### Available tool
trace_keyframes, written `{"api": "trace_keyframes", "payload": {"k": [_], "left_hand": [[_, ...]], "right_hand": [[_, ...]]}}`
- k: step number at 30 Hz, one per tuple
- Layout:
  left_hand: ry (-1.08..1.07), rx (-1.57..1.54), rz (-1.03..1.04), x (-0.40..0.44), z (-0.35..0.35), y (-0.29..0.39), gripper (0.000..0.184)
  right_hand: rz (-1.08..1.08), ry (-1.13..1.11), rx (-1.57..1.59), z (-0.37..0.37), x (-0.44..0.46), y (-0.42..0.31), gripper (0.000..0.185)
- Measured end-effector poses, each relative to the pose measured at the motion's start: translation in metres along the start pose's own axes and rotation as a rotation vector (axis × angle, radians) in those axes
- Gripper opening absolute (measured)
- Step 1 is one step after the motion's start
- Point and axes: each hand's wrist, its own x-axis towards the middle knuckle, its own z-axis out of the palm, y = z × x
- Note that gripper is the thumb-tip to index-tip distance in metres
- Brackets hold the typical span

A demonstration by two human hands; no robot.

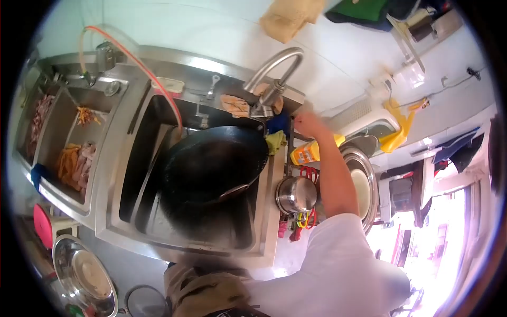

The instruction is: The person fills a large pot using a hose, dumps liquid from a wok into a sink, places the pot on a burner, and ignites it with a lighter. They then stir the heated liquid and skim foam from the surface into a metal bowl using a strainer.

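My right hand (309, 126) reaches to the corner beside the sink (264, 211), behind a yellow bottle (306, 154). Its fingers look closed, and what they hold is too small to make out. A blue cloth (278, 123) and a yellow-green cloth (275, 142) hang near it. A large black wok (216, 164) rests tilted in the sink, below the curved steel faucet (273, 98). My left hand does not show.
A steel pot (297, 194) and red-handled scissors (311, 217) are right of the sink. Further right stands a large metal basin (372, 190). A red hose (134, 59) arches into the sink. Smaller basins at left hold meat (84, 161). A steel bowl (84, 274) sits lower left.
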Motion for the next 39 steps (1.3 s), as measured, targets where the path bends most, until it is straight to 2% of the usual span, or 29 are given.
{"api": "trace_keyframes", "payload": {"k": [1, 2, 3, 4, 6, 7, 8, 9, 10, 11, 12, 13, 14, 15, 16, 17, 18, 19, 20, 22, 25, 26, 28, 29, 30, 32, 33, 36, 39], "left_hand": [[0.007, 0.046, 0.02, 0.005, -0.015, -0.004, 0.028], [0.019, 0.096, 0.041, 0.013, -0.03, -0.006, 0.028], [-0.033, 0.086, -0.028, 0.021, -0.043, -0.012, 0.032], [-0.05, 0.075, -0.082, 0.032, -0.061, -0.027, 0.037], [-0.223, 0.758, 0.276, 0.096, -0.171, -0.092, 0.025], [-0.222, 0.879, 0.399, 0.099, -0.163, -0.092, 0.022], [-0.172, 0.859, 0.453, 0.099, -0.124, -0.078, 0.018], [-0.114, 0.814, 0.448, 0.104, -0.117, -0.067, 0.016], [-0.045, 0.737, 0.407, 0.105, -0.119, -0.055, 0.014], [0.012, 0.351, 0.083, 0.122, -0.122, -0.063, 0.014], [0.09, 0.273, 0.037, 0.123, -0.131, -0.049, 0.014], [0.146, 0.166, -0.009, 0.128, -0.13, -0.027, 0.015], [0.183, 0.048, -0.06, 0.144, -0.132, -0.017, 0.016], [0.216, -0.069, -0.044, 0.167, -0.14, -0.026, 0.008], [0.252, -0.187, -0.019, 0.193, -0.153, -0.036, 0.008], [0.259, -0.288, -0.019, 0.214, -0.167, -0.034, 0.01], [0.271, -0.383, -0.029, 0.229, -0.182, -0.028, 0.011], [0.278, -0.466, -0.03, 0.236, -0.198, -0.022, 0.013], [0.285, -0.465, -0.045, 0.248, -0.213, -0.027, 0.007], [0.289, -0.442, -0.059, 0.276, -0.254, -0.037, 0.009], [0.441, -0.38, -0.055, 0.305, -0.309, -0.026, 0.006], [0.506, -0.365, -0.043, 0.314, -0.324, -0.024, 0.012], [0.571, -0.424, -0.032, 0.334, -0.354, -0.024, 0.009], [0.594, -0.456, -0.034, 0.345, -0.366, -0.026, 0.008], [0.649, -0.487, -0.054, 0.357, -0.382, -0.031, 0.008], [0.755, -0.564, -0.103, 0.379, -0.414, -0.043, 0.008], [0.763, -0.551, -0.118, 0.381, -0.435, -0.031, 0.019], [0.939, -0.391, -0.179, 0.388, -0.496, -0.006, 0.023], [1.015, -0.671, -0.182, 0.389, -0.557, -0.007, 0.012]], "right_hand": [[-0.018, 0.02, -0.022, 0.001, -0.003, -0.009, 0.023], [0.106, 0.037, 0.296, -0.015, -0.011, -0.035, 0.023], [0.219, 0.038, 0.617, -0.033, -0.017, -0.066, 0.023], [0.236, -0.031, 0.747, -0.055, -0.024, -0.09, 0.022], [0.038, -0.003, 0.864, -0.065, -0.023, -0.123, 0.024], [-0.02, 0.038, 0.97, -0.083, -0.037, -0.174, 0.024], [-0.083, 0.074, 1.075, -0.101, -0.05, -0.224, 0.023], [-0.068, 0.12, 1.018, -0.118, -0.072, -0.284, 0.03], [-0.292, 0.023, 0.986, -0.115, -0.079, -0.309, 0.032], [-0.38, -0.103, 1.003, -0.112, -0.091, -0.348, 0.022], [-0.503, -0.002, 0.997, -0.101, -0.132, -0.418, 0.031], [-0.49, -0.313, 1.085, -0.098, -0.147, -0.467, 0.026], [-0.465, -0.57, 1.03, -0.082, -0.158, -0.518, 0.02], [-0.518, -0.743, 0.972, -0.086, -0.183, -0.587, 0.027], [-0.516, -0.997, 1.015, -0.064, -0.195, -0.638, 0.026], [-0.564, -1.057, 0.821, -0.048, -0.216, -0.696, 0.03], [-0.641, -1.179, 0.873, -0.013, -0.229, -0.741, 0.022], [-0.651, -1.244, 0.88, 0.01, -0.241, -0.773, 0.025], [-0.586, -1.31, 0.866, 0.013, -0.257, -0.818, 0.028], [-0.608, -1.485, 1.066, 0.04, -0.279, -0.892, 0.033], [-0.659, -1.574, 0.916, 0.049, -0.311, -0.983, 0.034], [-0.686, -1.654, 0.841, 0.055, -0.317, -1.007, 0.033], [-0.729, -1.797, 0.683, 0.068, -0.329, -1.056, 0.033], [-0.658, -1.884, 0.675, 0.067, -0.344, -1.08, 0.027], [-0.802, -1.892, 0.405, 0.085, -0.348, -1.108, 0.022], [-0.9, -1.934, 0.354, 0.109, -0.373, -1.157, 0.023], [-0.943, -1.902, 0.306, 0.107, -0.392, -1.18, 0.02], [-1.102, -1.925, 0.164, 0.119, -0.446, -1.256, 0.019], [-1.275, -1.99, 0.061, 0.136, -0.513, -1.326, 0.019]]}}
